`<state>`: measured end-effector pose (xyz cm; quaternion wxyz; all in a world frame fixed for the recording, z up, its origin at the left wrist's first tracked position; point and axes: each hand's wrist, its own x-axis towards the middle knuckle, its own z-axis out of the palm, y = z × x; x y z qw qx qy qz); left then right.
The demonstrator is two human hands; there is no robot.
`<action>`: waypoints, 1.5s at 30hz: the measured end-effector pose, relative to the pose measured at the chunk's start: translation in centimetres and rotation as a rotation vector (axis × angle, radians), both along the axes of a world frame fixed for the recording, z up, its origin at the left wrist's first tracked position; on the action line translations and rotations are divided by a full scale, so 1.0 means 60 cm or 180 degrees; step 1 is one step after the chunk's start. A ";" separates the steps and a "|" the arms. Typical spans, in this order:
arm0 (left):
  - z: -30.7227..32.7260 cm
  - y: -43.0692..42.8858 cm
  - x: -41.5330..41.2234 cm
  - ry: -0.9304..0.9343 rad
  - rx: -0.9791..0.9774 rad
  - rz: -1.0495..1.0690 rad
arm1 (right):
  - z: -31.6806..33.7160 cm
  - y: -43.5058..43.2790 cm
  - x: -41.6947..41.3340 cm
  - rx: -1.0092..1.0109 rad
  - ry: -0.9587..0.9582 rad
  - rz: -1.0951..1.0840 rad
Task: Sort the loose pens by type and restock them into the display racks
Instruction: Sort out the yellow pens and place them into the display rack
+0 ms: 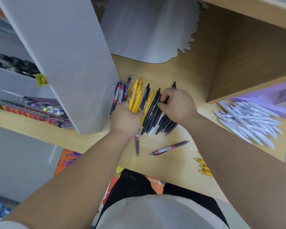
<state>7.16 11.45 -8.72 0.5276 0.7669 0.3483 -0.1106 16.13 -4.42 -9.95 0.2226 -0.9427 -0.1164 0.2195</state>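
My left hand (pixel 125 118) grips a bunch of yellow pens (pixel 136 98) that stick up out of the fist. Just right of it, my right hand (pixel 177 104) pinches a black pen (pixel 162 100) at the top of a pile of black pens (pixel 155 119) lying on the wooden counter (pixel 172 161). One white pen lies among the black ones. Dark pens with red and white print (pixel 120 95) lie left of the yellow bunch against a grey rack wall (pixel 76 63).
A heap of white pens (pixel 248 123) lies at the right. One printed pen (pixel 169 148) lies loose near the counter's middle, another (pixel 137 144) below my left hand. A few yellow pens (pixel 204 167) show beside my right forearm. Racks at left hold coloured markers (pixel 31 111).
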 end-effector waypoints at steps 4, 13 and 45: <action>-0.007 -0.009 0.038 0.0038 0.0448 -0.0518 | 0.003 -0.045 -0.013 -0.0028 0.0112 -0.0013; -0.023 -0.032 0.073 0.0510 0.1371 -0.1262 | -0.013 -0.042 -0.043 -0.0216 -0.0019 -0.0329; 0.047 0.031 -0.042 0.0320 -0.1523 0.0382 | 0.024 0.025 -0.035 0.0295 0.0822 -0.1234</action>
